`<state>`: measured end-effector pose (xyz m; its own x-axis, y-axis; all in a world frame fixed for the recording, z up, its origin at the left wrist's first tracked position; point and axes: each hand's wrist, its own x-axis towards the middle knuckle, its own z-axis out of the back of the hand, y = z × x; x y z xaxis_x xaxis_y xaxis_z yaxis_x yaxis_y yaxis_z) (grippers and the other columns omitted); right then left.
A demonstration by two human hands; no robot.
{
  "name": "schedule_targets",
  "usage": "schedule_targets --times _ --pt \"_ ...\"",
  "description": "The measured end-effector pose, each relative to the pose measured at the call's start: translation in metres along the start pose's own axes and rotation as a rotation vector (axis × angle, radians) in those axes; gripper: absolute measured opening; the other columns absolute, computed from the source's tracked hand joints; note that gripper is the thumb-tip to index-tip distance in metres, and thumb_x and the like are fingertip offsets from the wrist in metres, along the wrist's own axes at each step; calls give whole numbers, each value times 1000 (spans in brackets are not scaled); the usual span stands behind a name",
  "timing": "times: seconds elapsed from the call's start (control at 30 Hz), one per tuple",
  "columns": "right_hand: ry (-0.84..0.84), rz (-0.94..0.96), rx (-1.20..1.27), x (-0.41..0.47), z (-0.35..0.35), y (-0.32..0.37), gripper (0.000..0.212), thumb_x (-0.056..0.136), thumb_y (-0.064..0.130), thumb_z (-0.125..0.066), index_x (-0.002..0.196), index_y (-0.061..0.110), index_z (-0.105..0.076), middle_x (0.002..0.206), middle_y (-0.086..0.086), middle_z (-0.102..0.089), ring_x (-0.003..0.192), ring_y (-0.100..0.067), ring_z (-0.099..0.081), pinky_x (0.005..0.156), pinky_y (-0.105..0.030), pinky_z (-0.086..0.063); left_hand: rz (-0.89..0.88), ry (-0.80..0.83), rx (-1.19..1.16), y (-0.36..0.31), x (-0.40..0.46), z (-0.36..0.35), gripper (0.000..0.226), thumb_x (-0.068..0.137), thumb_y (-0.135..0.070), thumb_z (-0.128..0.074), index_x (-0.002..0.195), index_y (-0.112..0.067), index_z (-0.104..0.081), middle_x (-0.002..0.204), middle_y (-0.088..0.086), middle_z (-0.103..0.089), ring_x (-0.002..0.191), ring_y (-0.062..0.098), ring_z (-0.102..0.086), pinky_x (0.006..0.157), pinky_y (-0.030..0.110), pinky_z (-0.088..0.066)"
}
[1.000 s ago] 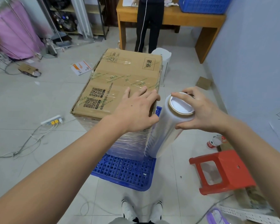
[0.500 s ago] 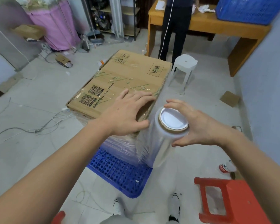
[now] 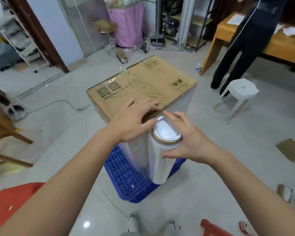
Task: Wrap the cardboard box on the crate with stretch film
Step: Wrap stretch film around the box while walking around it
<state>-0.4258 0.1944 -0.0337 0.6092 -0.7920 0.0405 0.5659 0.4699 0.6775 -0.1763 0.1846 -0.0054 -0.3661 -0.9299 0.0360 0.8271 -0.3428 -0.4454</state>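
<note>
1. At the far left, a wooden chair (image 3: 2, 133) is seen at the frame edge, and a red plastic stool (image 3: 8, 201) is cut off at the lower left corner.
2. A wire shelving rack (image 3: 15, 40) is seen through a doorway with a dark brown frame (image 3: 39, 34); grey cables (image 3: 58, 104) are trailed over the pale tiled floor (image 3: 61, 150) below it.
3. The left hand (image 3: 134, 121) is laid flat on the near corner of the cardboard box (image 3: 143, 86), fingers spread and nearly straight; nothing is gripped by it.
4. The cardboard box is set on a blue perforated crate (image 3: 126, 181) in the middle of the floor. Its top bears QR codes and clear tape, and its sides are covered in stretch film (image 3: 136, 154).
5. A pink fabric hamper (image 3: 128, 26) and a small carton (image 3: 104, 26) are seen against the back wall.
6. The stretch film roll (image 3: 158, 160) is held upright just beside the box's near corner, with film drawn from it onto the box's side. The right hand (image 3: 189, 138) is curled round its top end, thumb on the side and fingers over the rim of the cardboard core.
7. A white plastic stool (image 3: 240, 94) is stood right of the box; behind it a person in dark trousers (image 3: 242, 48) is stood at a wooden worktop (image 3: 279, 46) carrying papers.
8. Flat cardboard pieces (image 3: 291, 150) are scattered on the floor at the far right.
</note>
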Motion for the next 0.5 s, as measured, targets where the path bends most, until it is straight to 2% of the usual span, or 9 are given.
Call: schedule_targets --times 0.13,0.27,0.43,0.5 --pt "0 -3 22 -3 1 1 126 61 59 -91 157 50 -10 148 25 -22 133 -4 -38 108 -33 -43 12 -5 56 -2 2 -1 66 94 -77 -35 149 -43 -45 164 -19 -35 154 2 -20 129 48 -5" --pt "-23 5 41 -7 -3 6 129 61 60 -91 156 52 -4 152 30 -19 139 0 -33 110 -31 -40 21 10 113 -1 7 0 74 91 -85 -33 153 -45 -40 167 -17 -29 156 5 -16 129 49 -3" --pt "-27 -7 67 -8 -7 7 132 63 63 -87 159 44 2 162 21 -18 150 0 -22 121 -38 -33 43 64 149 -12 25 -3 86 83 -94 -28 156 -49 -32 170 -14 -20 159 13 -8 127 55 1" --pt "-2 -36 70 -11 -2 3 139 61 58 -91 159 47 7 163 22 -14 150 2 -18 122 -32 -29 39 66 147 -12 30 -3 88 80 -96 -27 155 -52 -32 170 -14 -21 159 14 -9 127 56 1"
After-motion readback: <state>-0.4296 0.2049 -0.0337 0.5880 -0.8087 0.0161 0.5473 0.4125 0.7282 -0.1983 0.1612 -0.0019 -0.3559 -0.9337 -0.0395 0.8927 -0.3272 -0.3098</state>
